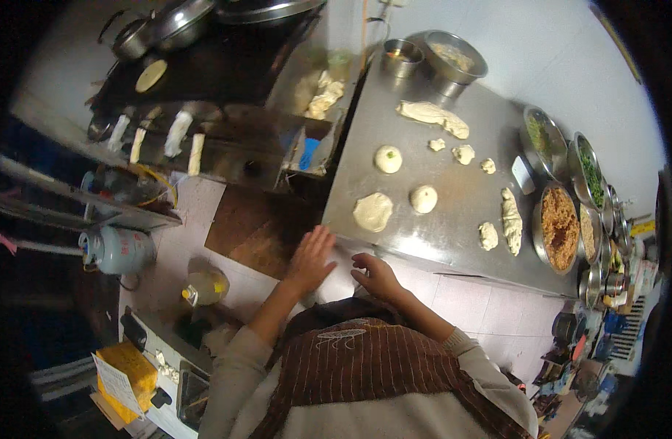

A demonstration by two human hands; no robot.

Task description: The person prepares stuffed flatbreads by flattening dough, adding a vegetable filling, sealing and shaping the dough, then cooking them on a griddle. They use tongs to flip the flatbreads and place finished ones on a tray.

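Observation:
My left hand [309,260] is held just off the near left corner of a steel worktop [446,236], fingers extended, with nothing in it. Beside it, off the near edge, my right hand [377,276] has its fingers loosely curled and apart, holding nothing. Closest to both hands lies a flattened dough disc [373,212]. Two round dough balls sit beyond it, one plain [424,199] and one with a green spot on top [388,159]. Farther back are a long dough piece [434,117] and several small lumps. A dough strip [511,222] lies to the right.
Metal bowls line the worktop's right side, one with reddish-brown filling [560,228], others with chopped greens [590,173]. A dark griddle [204,71] at upper left bears a flatbread [151,76]. A gas cylinder [119,249] and a plastic jug [207,286] stand on the left floor.

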